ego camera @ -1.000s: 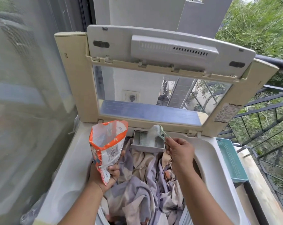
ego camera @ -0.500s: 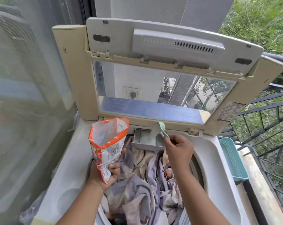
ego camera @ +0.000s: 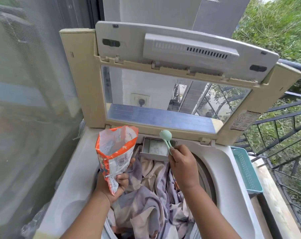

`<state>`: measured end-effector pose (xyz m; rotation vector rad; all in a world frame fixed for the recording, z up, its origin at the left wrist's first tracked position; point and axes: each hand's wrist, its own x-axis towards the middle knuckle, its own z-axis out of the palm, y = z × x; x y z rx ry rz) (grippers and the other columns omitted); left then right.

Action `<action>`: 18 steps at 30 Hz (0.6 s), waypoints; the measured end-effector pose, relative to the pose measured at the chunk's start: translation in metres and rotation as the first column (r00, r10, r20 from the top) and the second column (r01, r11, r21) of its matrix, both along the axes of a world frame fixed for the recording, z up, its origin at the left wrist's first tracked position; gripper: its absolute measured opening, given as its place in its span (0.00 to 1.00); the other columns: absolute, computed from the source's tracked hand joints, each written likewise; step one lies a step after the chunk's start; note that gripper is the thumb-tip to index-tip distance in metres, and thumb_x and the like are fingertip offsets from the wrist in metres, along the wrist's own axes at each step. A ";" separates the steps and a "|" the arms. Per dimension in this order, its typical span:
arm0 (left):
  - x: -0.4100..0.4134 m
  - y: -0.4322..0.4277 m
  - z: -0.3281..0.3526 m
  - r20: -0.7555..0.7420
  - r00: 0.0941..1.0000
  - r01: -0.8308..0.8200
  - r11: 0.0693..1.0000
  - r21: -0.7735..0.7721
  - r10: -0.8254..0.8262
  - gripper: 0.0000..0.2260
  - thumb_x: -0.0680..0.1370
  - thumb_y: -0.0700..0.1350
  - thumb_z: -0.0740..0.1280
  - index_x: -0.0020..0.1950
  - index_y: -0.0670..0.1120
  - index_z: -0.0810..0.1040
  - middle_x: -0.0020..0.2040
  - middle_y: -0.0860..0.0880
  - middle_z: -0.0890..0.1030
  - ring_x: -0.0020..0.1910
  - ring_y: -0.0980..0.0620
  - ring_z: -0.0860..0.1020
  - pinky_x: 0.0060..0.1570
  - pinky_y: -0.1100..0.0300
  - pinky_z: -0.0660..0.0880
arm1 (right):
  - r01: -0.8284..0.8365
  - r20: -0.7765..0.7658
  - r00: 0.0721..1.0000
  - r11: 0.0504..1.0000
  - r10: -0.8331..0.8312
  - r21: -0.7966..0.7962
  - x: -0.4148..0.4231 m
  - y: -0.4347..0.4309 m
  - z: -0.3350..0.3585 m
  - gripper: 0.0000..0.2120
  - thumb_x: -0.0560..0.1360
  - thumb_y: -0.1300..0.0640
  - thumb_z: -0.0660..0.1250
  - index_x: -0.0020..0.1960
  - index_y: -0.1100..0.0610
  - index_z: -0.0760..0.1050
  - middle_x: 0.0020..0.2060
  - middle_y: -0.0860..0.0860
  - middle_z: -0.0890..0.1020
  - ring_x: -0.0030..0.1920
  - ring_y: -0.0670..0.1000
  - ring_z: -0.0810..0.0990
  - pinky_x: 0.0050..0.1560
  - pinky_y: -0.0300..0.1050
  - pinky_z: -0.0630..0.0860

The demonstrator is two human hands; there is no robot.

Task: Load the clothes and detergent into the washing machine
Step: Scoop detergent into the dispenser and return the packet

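A home balcony serving as a laundry corner: a top-loading washing machine point(ego camera: 222, 163) stands beside a sliding glass door point(ego camera: 34, 100) — a metal railing point(ego camera: 294, 66) and trees point(ego camera: 275, 23) lie beyond it.

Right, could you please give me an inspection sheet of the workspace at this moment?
Surface: washing machine top, its lid raised upright.
Job's things: clothes fill the drum; detergent drawer pulled out, white powder inside; orange detergent bag open at the top; green scoop above the drawer.
Clutter: teal basket beside the machine on the right.
Grips: left hand holds the bag's lower end; right hand pinches the scoop's handle.
Cables: nothing seen.
Surroundings: balcony railing, trees beyond, window screen on the left.
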<state>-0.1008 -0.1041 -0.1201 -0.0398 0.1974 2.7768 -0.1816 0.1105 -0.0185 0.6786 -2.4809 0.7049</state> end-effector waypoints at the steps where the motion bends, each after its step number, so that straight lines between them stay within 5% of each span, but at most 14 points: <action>1: 0.001 0.001 0.002 0.013 1.000 -0.002 1.000 -0.018 0.003 0.23 0.78 0.49 0.51 0.72 0.43 0.68 0.69 0.43 0.72 0.39 0.51 0.79 0.40 0.66 0.73 | 0.004 0.019 1.000 1.000 -0.005 0.017 0.000 0.000 -0.001 0.07 0.66 0.71 0.72 0.34 0.67 0.74 0.31 0.56 0.75 0.26 0.57 0.72 0.22 0.46 0.72; 5: 0.002 0.002 0.009 0.005 1.000 0.000 0.999 -0.053 0.001 0.25 0.79 0.52 0.48 0.73 0.43 0.65 0.71 0.44 0.70 0.44 0.52 0.79 0.44 0.66 0.73 | 0.027 0.065 0.998 1.000 -0.027 0.007 0.001 -0.001 0.002 0.07 0.64 0.71 0.75 0.34 0.66 0.76 0.32 0.55 0.76 0.27 0.55 0.74 0.24 0.41 0.72; 10: -0.004 0.002 0.013 -0.021 0.996 -0.091 0.990 -0.106 0.089 0.25 0.79 0.51 0.50 0.72 0.43 0.66 0.71 0.44 0.70 0.43 0.52 0.78 0.45 0.64 0.73 | -0.020 0.007 1.000 0.924 0.025 -0.383 0.013 -0.015 0.069 0.01 0.66 0.67 0.73 0.37 0.64 0.82 0.33 0.54 0.80 0.32 0.44 0.74 0.35 0.25 0.68; 11: -0.006 0.004 0.018 -0.008 0.997 -0.077 0.991 -0.106 0.077 0.24 0.77 0.51 0.59 0.69 0.41 0.70 0.67 0.43 0.75 0.38 0.52 0.76 0.41 0.63 0.74 | -0.059 0.007 0.998 0.911 0.068 -0.408 0.018 -0.019 0.086 0.01 0.66 0.66 0.72 0.36 0.63 0.82 0.33 0.53 0.80 0.33 0.44 0.75 0.34 0.26 0.68; 13: -0.003 0.006 0.025 0.121 0.984 -0.103 0.970 -0.221 0.132 0.27 0.57 0.50 0.79 0.51 0.41 0.80 0.44 0.45 0.83 0.25 0.54 0.72 0.25 0.65 0.72 | -0.123 0.022 0.990 0.914 0.143 -0.387 0.030 -0.027 0.116 0.02 0.66 0.64 0.71 0.34 0.62 0.81 0.31 0.52 0.80 0.33 0.48 0.75 0.32 0.30 0.68; 15: 0.000 0.014 0.033 0.212 0.954 -0.122 0.920 -0.372 0.212 0.26 0.43 0.49 0.80 0.36 0.43 0.79 0.26 0.49 0.75 0.18 0.55 0.68 0.19 0.70 0.65 | -0.162 0.079 0.977 0.930 0.199 -0.328 0.043 -0.030 0.136 0.02 0.64 0.64 0.70 0.32 0.60 0.80 0.28 0.51 0.78 0.31 0.49 0.74 0.30 0.32 0.66; 18: 0.004 0.021 0.052 0.274 0.939 -0.068 0.894 -0.444 0.208 0.19 0.49 0.50 0.75 0.34 0.43 0.77 0.23 0.49 0.72 0.16 0.56 0.66 0.19 0.71 0.61 | -0.130 0.286 0.943 0.978 0.173 -0.164 0.049 -0.033 0.139 0.02 0.62 0.65 0.68 0.31 0.63 0.79 0.26 0.57 0.77 0.28 0.45 0.69 0.28 0.38 0.66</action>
